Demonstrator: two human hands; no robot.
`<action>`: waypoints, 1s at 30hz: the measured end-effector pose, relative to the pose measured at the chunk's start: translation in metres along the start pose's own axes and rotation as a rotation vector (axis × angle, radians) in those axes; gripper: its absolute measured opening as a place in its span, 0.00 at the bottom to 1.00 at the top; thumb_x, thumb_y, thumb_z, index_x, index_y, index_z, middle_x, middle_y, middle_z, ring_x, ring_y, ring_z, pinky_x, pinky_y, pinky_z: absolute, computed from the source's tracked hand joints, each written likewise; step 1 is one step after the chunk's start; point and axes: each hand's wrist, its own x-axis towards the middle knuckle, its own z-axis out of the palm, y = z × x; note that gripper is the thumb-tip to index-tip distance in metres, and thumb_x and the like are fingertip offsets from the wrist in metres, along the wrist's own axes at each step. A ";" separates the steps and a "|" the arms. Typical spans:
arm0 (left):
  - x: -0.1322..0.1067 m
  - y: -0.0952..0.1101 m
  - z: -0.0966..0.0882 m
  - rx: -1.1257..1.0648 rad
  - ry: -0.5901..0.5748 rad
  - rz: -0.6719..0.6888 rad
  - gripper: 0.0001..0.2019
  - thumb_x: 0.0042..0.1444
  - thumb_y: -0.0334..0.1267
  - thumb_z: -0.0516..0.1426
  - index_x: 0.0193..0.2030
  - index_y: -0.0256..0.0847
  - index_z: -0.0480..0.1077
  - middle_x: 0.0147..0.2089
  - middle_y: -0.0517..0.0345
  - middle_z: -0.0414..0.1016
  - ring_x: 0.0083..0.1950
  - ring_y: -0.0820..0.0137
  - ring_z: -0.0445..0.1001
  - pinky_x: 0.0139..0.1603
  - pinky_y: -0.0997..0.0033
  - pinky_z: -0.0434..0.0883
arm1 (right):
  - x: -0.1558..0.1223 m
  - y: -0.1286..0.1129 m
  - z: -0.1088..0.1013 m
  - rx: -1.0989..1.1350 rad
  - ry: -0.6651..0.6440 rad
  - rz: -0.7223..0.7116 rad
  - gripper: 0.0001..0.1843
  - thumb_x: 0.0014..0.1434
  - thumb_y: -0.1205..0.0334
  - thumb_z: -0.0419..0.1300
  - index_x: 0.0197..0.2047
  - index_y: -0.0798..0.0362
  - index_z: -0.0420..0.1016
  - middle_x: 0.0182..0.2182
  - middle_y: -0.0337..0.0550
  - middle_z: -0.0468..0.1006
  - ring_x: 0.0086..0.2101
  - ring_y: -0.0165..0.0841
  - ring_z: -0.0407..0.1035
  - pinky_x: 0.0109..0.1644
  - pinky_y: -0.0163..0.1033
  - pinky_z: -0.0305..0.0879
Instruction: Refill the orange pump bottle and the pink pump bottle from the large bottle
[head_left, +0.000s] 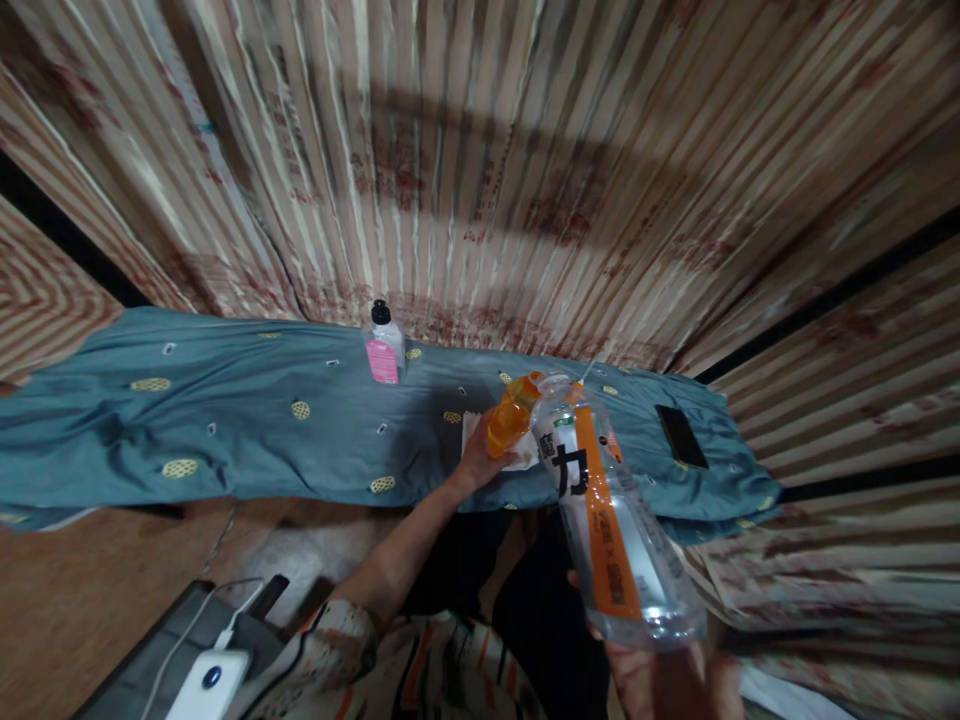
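Observation:
My right hand [660, 675] grips the base of a large clear plastic bottle [615, 510] with an orange label stripe, tilted so its open neck points away toward a small orange bottle [511, 418]. My left hand [480, 460] is closed around that small orange bottle, holding it over the blue cloth [225, 430] with its mouth right at the big bottle's neck. A white paper or tissue [471, 430] lies on the cloth under my left hand.
A small clear bottle with a black cap and pink label [383, 345] stands at the cloth's far edge. A dark phone [681, 436] lies on the cloth at right. A white device with a cable [206, 680] sits at lower left. Striped curtains hang behind.

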 end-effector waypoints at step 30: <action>0.001 -0.002 -0.001 0.012 0.033 0.077 0.43 0.50 0.54 0.72 0.69 0.41 0.64 0.66 0.42 0.75 0.67 0.49 0.74 0.72 0.44 0.68 | 0.023 0.009 0.037 0.384 0.057 0.271 0.46 0.38 0.33 0.74 0.60 0.41 0.80 0.48 0.54 0.85 0.30 0.35 0.72 0.24 0.31 0.62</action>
